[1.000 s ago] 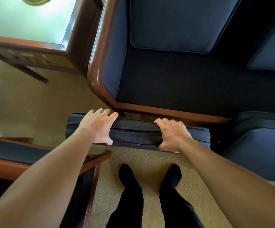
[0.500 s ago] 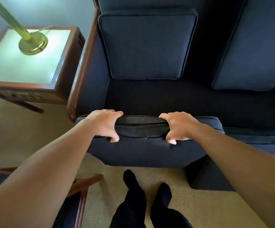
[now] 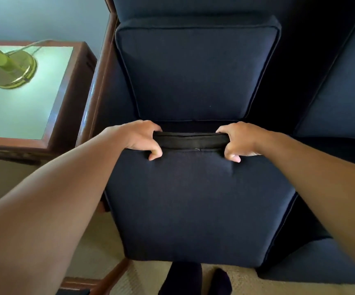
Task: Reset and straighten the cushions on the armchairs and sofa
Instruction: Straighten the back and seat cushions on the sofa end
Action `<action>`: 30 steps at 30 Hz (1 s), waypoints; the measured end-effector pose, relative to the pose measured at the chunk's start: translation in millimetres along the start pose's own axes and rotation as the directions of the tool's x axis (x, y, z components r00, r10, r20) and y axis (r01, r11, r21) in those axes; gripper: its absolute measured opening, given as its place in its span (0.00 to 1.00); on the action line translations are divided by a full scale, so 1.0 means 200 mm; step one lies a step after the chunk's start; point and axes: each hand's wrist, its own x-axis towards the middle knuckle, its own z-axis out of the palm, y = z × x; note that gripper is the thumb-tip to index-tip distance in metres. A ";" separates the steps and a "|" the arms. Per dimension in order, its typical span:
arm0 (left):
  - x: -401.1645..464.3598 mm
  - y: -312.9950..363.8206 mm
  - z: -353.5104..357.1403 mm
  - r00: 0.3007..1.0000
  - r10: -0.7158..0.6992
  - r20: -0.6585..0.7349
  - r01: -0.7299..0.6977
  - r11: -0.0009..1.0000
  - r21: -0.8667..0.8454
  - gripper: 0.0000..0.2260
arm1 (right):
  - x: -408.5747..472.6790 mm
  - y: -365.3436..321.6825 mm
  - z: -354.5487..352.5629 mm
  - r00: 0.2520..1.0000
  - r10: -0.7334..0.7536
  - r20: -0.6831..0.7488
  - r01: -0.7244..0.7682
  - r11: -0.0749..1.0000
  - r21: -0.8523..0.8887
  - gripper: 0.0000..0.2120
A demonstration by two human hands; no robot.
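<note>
A dark blue seat cushion [image 3: 195,205] fills the middle of the view, held up in front of the sofa's left seat. My left hand [image 3: 140,139] and my right hand [image 3: 239,141] both grip its far edge, about a hand's width apart on each side of the black zipper strip [image 3: 190,140]. Fingers curl over the top and thumbs press the near face. Just beyond stands an upright back cushion [image 3: 195,69] against the sofa back. A second back cushion [image 3: 342,92] leans at the right. The seat base under the held cushion is hidden.
A wooden side table [image 3: 51,116] with a pale top and a brass lamp base [image 3: 12,69] stands left of the sofa's wooden arm [image 3: 100,81]. Another blue cushion [image 3: 321,262] lies on the tan carpet at lower right. A wooden chair arm [image 3: 108,275] is at the bottom left.
Both hands have lifted the seat cushion off the floor and carried it up and forward over the sofa's seat. The view has tilted up toward the sofa back.
</note>
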 end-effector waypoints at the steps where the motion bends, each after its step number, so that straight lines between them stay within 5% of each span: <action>1: 0.09 -0.02 -0.02 1.000 -0.007 0.013 0.007 1.000 -0.017 0.36 | 0.09 0.01 -0.01 1.000 0.012 0.000 -0.012 1.000 -0.002 0.38; 9: 0.63 -0.11 0.00 0.999 -0.032 0.031 0.035 0.994 -0.106 0.25 | 0.58 0.10 0.08 0.994 0.093 -0.057 -0.097 0.993 -0.067 0.23; 12: 0.76 -0.12 0.06 1.000 -0.004 0.012 0.005 0.996 -0.087 0.22 | 0.71 0.16 0.19 0.989 0.075 -0.130 -0.095 0.983 -0.158 0.26; 19: 1.00 -0.18 0.41 0.990 0.138 -0.004 -0.134 0.974 0.183 0.55 | 0.85 0.28 0.51 0.996 0.086 -0.001 -0.084 0.977 -0.198 0.57; 30: 0.96 -0.20 0.48 0.972 0.170 -0.162 -0.137 0.971 0.195 0.55 | 0.80 0.22 0.53 0.991 0.097 -0.089 -0.113 0.974 -0.197 0.55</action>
